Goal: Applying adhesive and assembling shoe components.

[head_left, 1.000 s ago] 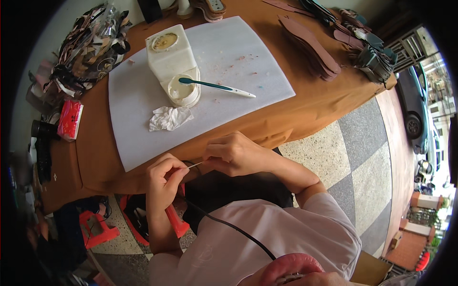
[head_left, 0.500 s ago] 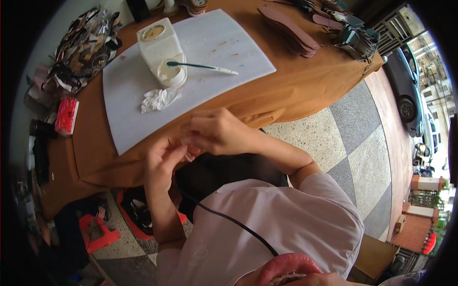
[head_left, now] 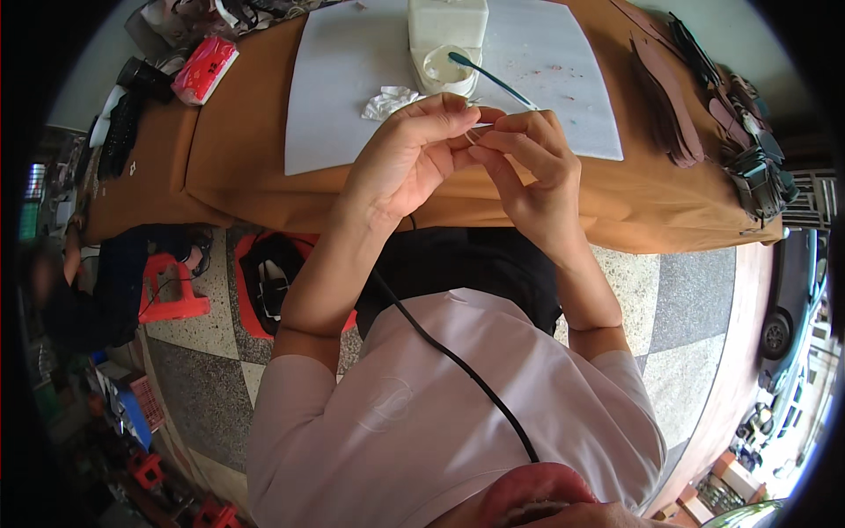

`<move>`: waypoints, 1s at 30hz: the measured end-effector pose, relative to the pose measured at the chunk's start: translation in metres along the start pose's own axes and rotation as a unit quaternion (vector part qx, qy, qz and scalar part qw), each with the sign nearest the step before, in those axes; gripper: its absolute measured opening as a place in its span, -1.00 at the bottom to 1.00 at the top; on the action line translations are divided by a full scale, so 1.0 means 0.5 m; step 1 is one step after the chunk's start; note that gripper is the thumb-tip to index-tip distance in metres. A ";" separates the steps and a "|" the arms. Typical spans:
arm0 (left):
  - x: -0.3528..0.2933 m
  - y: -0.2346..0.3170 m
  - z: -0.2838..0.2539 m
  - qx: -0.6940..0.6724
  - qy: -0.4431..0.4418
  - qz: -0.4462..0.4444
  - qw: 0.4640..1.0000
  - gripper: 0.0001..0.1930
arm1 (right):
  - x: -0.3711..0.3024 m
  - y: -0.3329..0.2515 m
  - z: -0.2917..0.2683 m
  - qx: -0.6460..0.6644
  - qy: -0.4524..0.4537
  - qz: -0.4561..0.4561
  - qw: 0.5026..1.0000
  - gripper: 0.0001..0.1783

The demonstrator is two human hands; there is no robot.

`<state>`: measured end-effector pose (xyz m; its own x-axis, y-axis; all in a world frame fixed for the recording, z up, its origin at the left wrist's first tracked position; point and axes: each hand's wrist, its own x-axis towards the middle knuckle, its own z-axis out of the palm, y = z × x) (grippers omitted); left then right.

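My left hand [head_left: 407, 157] and my right hand [head_left: 539, 172] are raised above the near edge of the table, fingertips meeting. Both pinch a small, thin pale strip [head_left: 473, 135] that looks bent into a loop; fingers hide much of it. Just beyond the hands stands a white plastic container [head_left: 447, 25] with an open round cup [head_left: 437, 81] of whitish paste at its near end. Across that cup lies a brush [head_left: 497, 81] with a dark green head and a white handle. Left of the cup is a crumpled white tissue [head_left: 388, 102].
A white board [head_left: 321, 106] lies on the brown-covered table [head_left: 238, 158]. Stacked brownish insoles [head_left: 666, 110] and dark straps [head_left: 761, 180] occupy the right side. At the left is a red tissue pack [head_left: 205, 70]. A red stool [head_left: 173, 290] and a seated person [head_left: 110, 282] are lower left.
The view has swung, so the table now lies straight ahead. My hands have come up over the board's near edge, fingertips together, with the pale strip now visible between them.
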<state>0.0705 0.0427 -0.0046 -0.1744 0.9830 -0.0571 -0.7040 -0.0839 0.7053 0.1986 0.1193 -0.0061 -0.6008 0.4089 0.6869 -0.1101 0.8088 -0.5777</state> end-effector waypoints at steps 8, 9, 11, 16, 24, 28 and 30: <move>0.075 0.029 0.015 0.045 -0.019 -0.009 0.999 -0.92 | 0.053 0.069 -0.066 0.538 -0.005 0.223 0.813 -0.88; 0.082 0.037 0.020 0.043 -0.027 -0.039 0.998 -0.93 | 0.063 0.077 -0.074 0.589 -0.026 0.219 0.778 -0.88; 0.097 0.060 0.038 0.045 -0.074 -0.091 0.992 -0.87 | 0.075 0.100 -0.086 0.707 -0.059 0.208 0.674 -0.86; 0.164 0.127 0.052 0.147 -0.110 -0.040 0.982 -0.78 | 0.126 0.121 -0.153 0.534 -0.197 0.167 0.805 -0.86; 0.319 0.143 0.069 0.137 -0.223 -0.175 0.949 -0.84 | 0.215 0.206 -0.200 0.594 -0.271 0.136 0.745 -0.64; 0.418 0.138 0.104 0.134 -0.167 -0.171 0.962 -0.81 | 0.280 0.273 -0.206 0.576 -0.159 0.152 0.787 -0.63; 0.487 0.157 0.100 0.223 -0.060 -0.172 0.958 -0.77 | 0.321 0.332 -0.218 0.550 -0.106 0.146 0.815 -0.53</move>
<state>0.0071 0.2837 0.0719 0.1142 0.9538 -0.2779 -0.3373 0.3003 0.8922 0.1700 0.3653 0.0560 -0.8389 0.3396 0.4253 -0.5118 -0.2264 -0.8287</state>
